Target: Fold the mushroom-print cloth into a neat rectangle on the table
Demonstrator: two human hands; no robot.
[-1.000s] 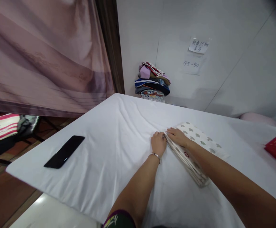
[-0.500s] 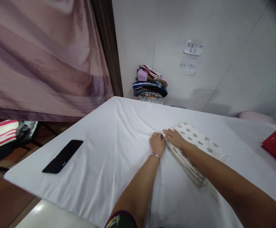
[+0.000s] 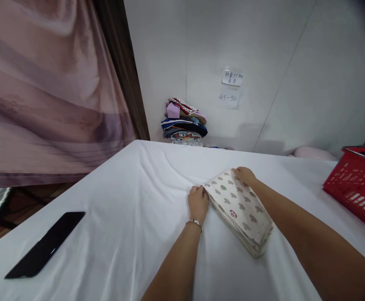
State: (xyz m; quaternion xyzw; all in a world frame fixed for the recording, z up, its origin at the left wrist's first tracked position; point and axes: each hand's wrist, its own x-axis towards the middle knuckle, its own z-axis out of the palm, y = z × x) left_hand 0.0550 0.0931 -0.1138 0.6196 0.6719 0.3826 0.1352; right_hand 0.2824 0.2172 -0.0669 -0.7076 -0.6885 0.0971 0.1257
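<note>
Our L hand (image 3: 198, 202) is clamped on the left corner of a folded cloth (image 3: 232, 202), & our R hand (image 3: 245, 175) grips its far corner, so we've got hands apart w/ the cloth's far edge btwn them; exact finger pos. under the edge is hidden. The cloth is off-white w/ grey-brown shapes + a few red & green marks, and it lies in several layers, running from btwn our hands back toward us, right of our L wrist, which has a bracelet (image 3: 194, 222). Under both hands we've a white tablecloth (image 3: 113, 196), wrinkled left of our L hand. Well left of that hand & closer to us: a black phone (image 3: 46, 246), lying flat. Well right of our R hand: a red basket (image 3: 358, 179). Beyond both hands we see a clothes pile (image 3: 184, 121) by the wall (image 3: 279, 33), w/ 2 paper notes (image 3: 232, 78) stuck above; far left of our hands, a pink curtain (image 3: 38, 92)
</note>
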